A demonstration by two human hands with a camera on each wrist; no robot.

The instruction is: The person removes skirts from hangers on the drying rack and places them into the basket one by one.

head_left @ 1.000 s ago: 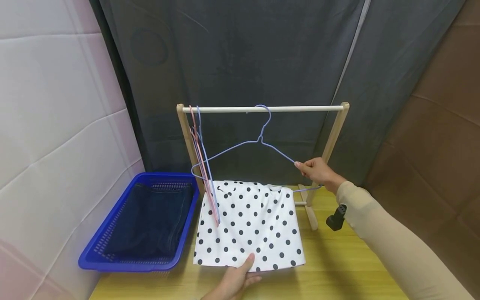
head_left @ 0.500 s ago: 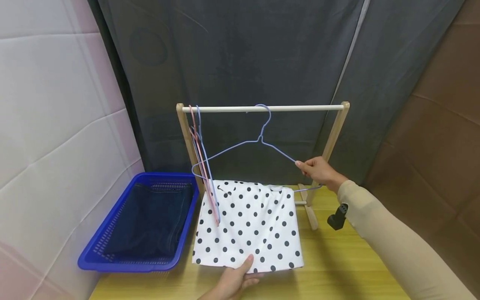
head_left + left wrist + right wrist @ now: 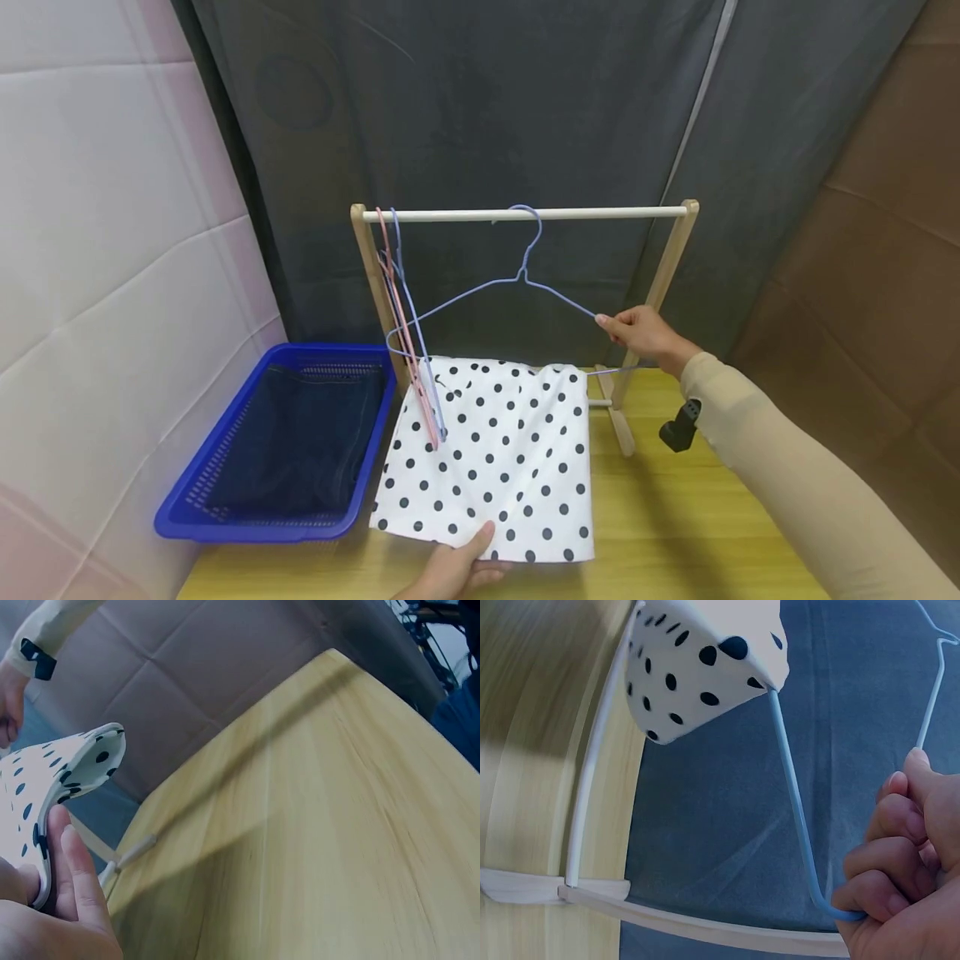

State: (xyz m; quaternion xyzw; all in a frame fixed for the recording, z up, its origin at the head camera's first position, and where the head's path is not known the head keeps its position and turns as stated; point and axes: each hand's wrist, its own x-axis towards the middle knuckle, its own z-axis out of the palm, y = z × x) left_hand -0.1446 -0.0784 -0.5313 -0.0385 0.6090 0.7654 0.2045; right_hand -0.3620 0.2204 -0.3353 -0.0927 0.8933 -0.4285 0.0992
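Note:
A white cloth with black polka dots point(image 3: 510, 467) hangs folded over the lower bar of a blue hanger point(image 3: 480, 289). The hanger's hook sits on the rail of a small wooden rack point(image 3: 600, 214). My left hand point(image 3: 453, 568) pinches the cloth's bottom edge, thumb in front and fingers behind; in the left wrist view the dotted cloth point(image 3: 30, 795) lies between them. My right hand point(image 3: 645, 335) grips the hanger's right shoulder, and in the right wrist view its fingers curl round the blue wire point(image 3: 791, 787) near the corner.
Pink and blue hangers point(image 3: 408, 333) hang bunched at the rack's left end, in front of the cloth's left side. A blue plastic basket point(image 3: 176, 521) with folded dark denim point(image 3: 300, 442) stands on the wooden table point(image 3: 660, 517) at left. Dark fabric point(image 3: 465, 100) covers the back.
My left hand has pulled the cloth's lower edge down and slightly left, and the front panel hangs longer. The right hand keeps its hold on the hanger, shifting slightly up and right.

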